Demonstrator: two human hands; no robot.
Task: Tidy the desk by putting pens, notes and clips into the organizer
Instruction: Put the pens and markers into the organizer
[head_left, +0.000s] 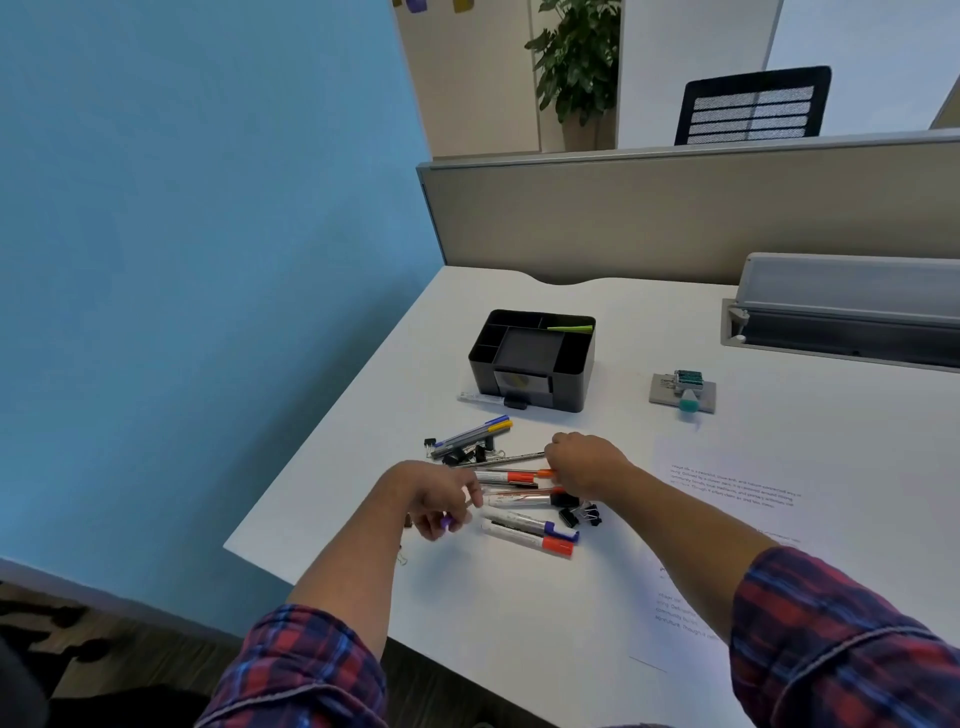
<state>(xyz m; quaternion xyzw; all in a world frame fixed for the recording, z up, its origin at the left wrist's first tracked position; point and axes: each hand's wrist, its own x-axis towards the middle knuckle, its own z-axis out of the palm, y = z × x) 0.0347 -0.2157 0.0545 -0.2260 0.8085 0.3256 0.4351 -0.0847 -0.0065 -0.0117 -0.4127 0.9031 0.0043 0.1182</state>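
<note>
Head view: both hands work over a loose scatter of pens and markers (519, 499) on the white desk (519, 613), with the black organizer (535, 358) a little farther off, one green item already in its far right slot. The left hand (439, 506) curls its fingers around something small and purple, probably a pen or cap. The right hand (584, 465) lies knuckles-up over the orange-capped pens; whether its fingers grip one I cannot tell. Black binder clips (579, 514) lie just right of the pens, more at the far left of the pile. The pens look light, stiff and smooth, likely to roll, so pinching mid-barrel seems safest. The clips are small and hard, best taken by the body.
</note>
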